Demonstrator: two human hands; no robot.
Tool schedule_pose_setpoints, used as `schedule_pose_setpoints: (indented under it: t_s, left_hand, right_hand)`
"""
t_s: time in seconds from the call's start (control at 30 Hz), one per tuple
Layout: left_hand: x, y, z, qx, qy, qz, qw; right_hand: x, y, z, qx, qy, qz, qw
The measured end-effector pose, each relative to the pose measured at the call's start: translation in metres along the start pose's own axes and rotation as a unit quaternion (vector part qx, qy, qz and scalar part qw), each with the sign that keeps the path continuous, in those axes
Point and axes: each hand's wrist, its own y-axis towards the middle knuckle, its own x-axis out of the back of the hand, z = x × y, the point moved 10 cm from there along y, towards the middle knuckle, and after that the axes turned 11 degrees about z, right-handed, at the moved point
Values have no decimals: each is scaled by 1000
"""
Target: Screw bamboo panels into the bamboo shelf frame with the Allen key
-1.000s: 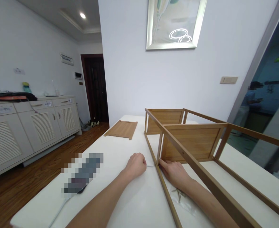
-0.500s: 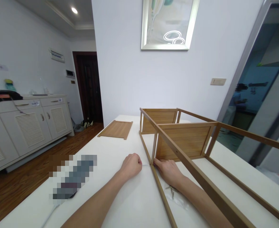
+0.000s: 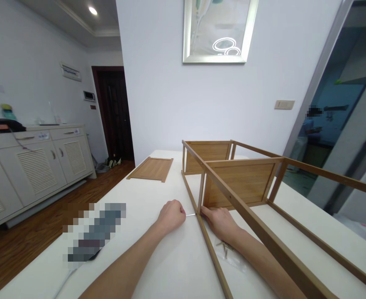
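A wooden shelf frame [image 3: 229, 197] lies on its side, with two panels fitted between its rails. My left hand [image 3: 172, 216] is closed in a fist around a thin metal-shafted driver [image 3: 191, 214]; its handle end is hidden in the fist. The driver's tip meets the outer side of the frame's lower rail at a joint. Inside the frame, my right hand [image 3: 220, 222] pinches the foot of the short crossbar [image 3: 201, 193] at that joint, its fingertips partly hidden. Several screws [image 3: 225, 248] lie on a clear plastic bag [image 3: 237, 262] beside my right forearm.
A loose wooden panel [image 3: 152, 169] lies flat toward the back left of the white table [image 3: 167, 265]. A blurred dark device with a white cable [image 3: 65, 282] rests at the left. A person stands in the doorway at the right.
The view has shifted slightly. My left fist has barely moved, and the driver still meets the same joint. My right hand keeps its place on the crossbar.
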Motion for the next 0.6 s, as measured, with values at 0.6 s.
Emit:
schedule_pose_setpoints:
  t_s: [0.6]
  left_hand:
    - [1,1,3,21,2,-1,1000]
  right_hand:
    - [0,0,0,2,3,5,1000]
